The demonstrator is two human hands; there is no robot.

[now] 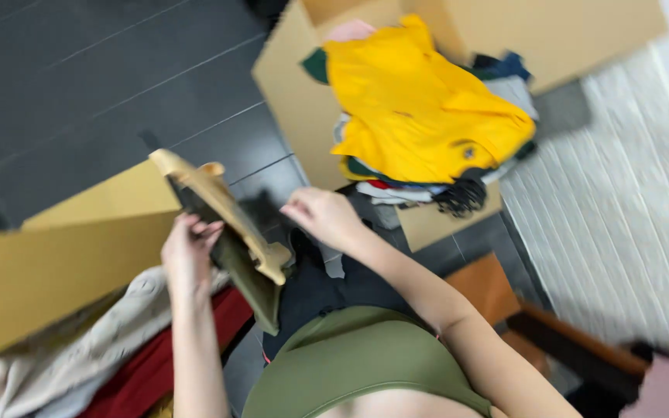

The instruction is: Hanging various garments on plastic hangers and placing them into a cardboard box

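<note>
Holding a folded olive-and-tan garment [230, 228] up off the lap, the left hand [187, 251] has its grip closed on the cloth's near edge, fingers curled over the top. The piece stands almost on edge, tilted away from the body, which keeps its folds together and leaves its lower end hanging towards the knees. Motion blur softens the cloth, so its exact kind is hard to tell.

The right hand [323, 217] hovers just right of the garment, palm down and fingers loosely bent. Whether it pinches anything cannot be told; it looks released, apart from the cloth by a small gap.

Both forearms rise from the bottom of the view, elbows bent, the left one nearly straight up, the right one slanting in from the lower right across an olive top [365, 360].

Relative to the garment: up and to the right, a cardboard box [303, 93] lies open with a bright yellow shirt [420, 108] spread on top of a heap of other clothes, so the pile is within reach of the right arm. To the left, another cardboard flap [48, 263] stands close by, with pale grey cloth [94, 340] and red cloth [156, 364] bunched below it. Dark floor tiles [102, 85] lie beyond, and a light ribbed mat [621, 217] is far to the right.
</note>
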